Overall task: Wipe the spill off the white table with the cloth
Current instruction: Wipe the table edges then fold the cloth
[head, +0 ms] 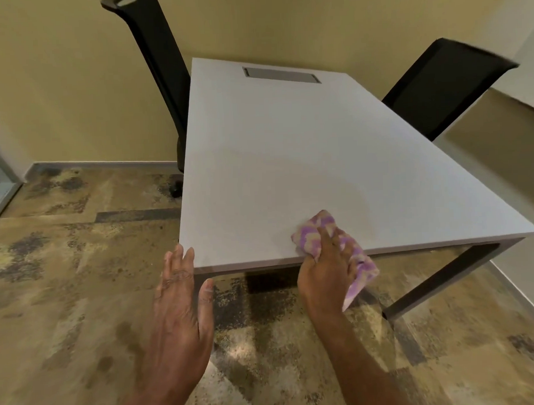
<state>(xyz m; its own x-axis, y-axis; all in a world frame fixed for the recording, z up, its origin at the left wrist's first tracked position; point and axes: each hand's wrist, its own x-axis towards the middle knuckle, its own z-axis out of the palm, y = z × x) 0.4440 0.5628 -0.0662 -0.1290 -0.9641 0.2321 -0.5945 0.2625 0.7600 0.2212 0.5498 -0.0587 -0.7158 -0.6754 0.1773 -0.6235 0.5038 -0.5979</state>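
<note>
The purple-and-cream patterned cloth [317,223] lies on the near edge of the white table [288,156], lower right of centre, with one end hanging past the edge. The right hand [328,267] grips it, fingers curled over the top and thumb at its left side. The left hand [181,296] is held flat with straight fingers, its tips just beside the table's near left corner. A grey cable hatch [281,75] sits at the far end. Black chairs stand at upper left [157,54] and upper right [443,84], over a mottled floor [66,285].

Yellow walls [58,73], grey skirting [107,163], mottled brown floor [66,300]; black chair on left [161,72], another black chair on right [437,84]
</note>
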